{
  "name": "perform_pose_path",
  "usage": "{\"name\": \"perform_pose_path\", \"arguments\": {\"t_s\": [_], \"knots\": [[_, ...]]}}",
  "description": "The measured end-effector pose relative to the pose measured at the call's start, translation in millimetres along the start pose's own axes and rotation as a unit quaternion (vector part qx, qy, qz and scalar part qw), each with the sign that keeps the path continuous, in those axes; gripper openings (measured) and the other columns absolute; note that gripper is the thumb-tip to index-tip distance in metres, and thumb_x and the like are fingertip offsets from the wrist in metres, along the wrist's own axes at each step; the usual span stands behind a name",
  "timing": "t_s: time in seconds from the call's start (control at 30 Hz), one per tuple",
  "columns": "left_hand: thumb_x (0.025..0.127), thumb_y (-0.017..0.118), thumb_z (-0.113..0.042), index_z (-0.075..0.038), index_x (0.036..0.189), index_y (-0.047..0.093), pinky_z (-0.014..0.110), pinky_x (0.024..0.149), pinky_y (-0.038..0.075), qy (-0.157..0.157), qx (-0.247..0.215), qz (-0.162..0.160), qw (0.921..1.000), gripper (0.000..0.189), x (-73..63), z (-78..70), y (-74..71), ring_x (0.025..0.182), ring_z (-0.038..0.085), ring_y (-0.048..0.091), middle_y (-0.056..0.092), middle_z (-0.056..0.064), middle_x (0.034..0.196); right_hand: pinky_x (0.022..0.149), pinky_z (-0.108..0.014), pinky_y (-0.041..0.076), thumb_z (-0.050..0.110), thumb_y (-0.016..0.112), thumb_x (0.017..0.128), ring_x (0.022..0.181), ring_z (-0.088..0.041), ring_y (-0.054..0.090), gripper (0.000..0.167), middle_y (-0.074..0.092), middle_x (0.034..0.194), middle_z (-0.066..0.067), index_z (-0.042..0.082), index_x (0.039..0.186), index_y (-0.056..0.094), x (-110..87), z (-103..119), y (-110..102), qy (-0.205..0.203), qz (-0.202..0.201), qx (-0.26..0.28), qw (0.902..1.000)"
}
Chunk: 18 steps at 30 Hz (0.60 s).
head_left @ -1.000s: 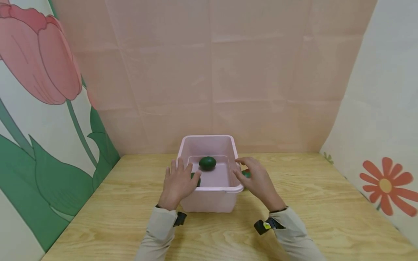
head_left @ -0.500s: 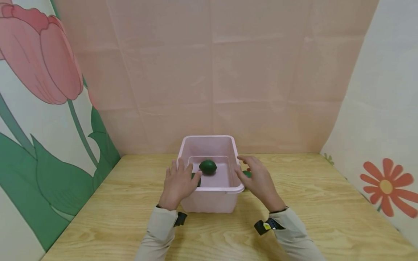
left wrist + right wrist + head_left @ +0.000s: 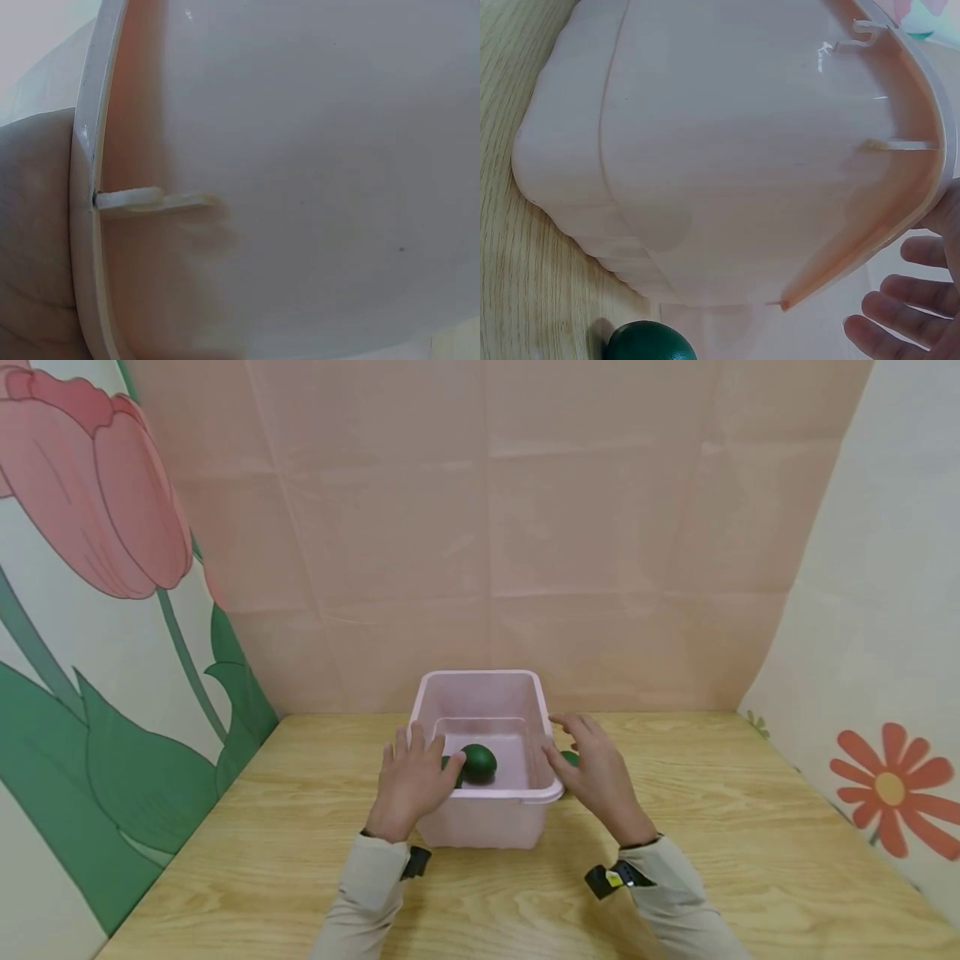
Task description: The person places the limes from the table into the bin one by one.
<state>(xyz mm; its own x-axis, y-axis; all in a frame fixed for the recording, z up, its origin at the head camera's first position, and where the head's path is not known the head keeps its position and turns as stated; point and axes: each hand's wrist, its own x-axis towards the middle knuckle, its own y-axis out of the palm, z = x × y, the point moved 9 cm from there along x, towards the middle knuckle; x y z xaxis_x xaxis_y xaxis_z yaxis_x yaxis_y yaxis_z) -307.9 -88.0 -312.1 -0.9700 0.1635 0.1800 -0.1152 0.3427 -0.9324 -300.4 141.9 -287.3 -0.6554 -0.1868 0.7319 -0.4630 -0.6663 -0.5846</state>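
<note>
A pale pink plastic tub (image 3: 480, 822) stands on the table. My left hand (image 3: 411, 783) lies over its near left corner with straight fingers. In the left wrist view, the hand (image 3: 37, 240) shows behind the tub's rim. A dark green oval fruit (image 3: 478, 764) rests inside the tub toward the front. Beside it is another green fruit (image 3: 457, 779), mostly hidden by my left thumb. My right hand (image 3: 600, 777) is at the right rim, its fingers spread and holding nothing. A third green fruit (image 3: 572, 759) sits outside the tub, partly hidden by this hand.
The wood-grain table (image 3: 262, 860) meets a pinkish backdrop (image 3: 487, 543) behind the tub. Printed flower panels stand on both sides, with a tulip (image 3: 142, 510) at left and an orange flower (image 3: 890, 789) at right. A black wrist strap (image 3: 633, 872) is on the right wrist.
One green fruit in the tub has rolled from the back toward the front, close to the other one. Both hands have stayed nearly in place at the rim.
</note>
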Motion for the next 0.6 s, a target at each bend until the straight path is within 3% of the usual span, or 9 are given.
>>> {"name": "perform_pose_path", "arguments": {"t_s": [0.6], "knots": [[0.105, 0.037, -0.048, -0.005, 0.150, 0.044, 0.063, 0.118, 0.012, -0.005, 0.003, 0.002, 1.0000, 0.062, 0.3, 0.0, 1.2, 0.149, 0.048, 0.008, 0.019, 0.027, 0.161, 0.074, -0.047, 0.057, 0.014, 0.075, 0.090, 0.100, -0.035, 0.063, 0.039, 0.063, 0.117, -0.020, 0.001, 0.125, 0.063, 0.7, -3.1, -2.4, -0.005, -0.015, -0.005, 0.9999]]}}
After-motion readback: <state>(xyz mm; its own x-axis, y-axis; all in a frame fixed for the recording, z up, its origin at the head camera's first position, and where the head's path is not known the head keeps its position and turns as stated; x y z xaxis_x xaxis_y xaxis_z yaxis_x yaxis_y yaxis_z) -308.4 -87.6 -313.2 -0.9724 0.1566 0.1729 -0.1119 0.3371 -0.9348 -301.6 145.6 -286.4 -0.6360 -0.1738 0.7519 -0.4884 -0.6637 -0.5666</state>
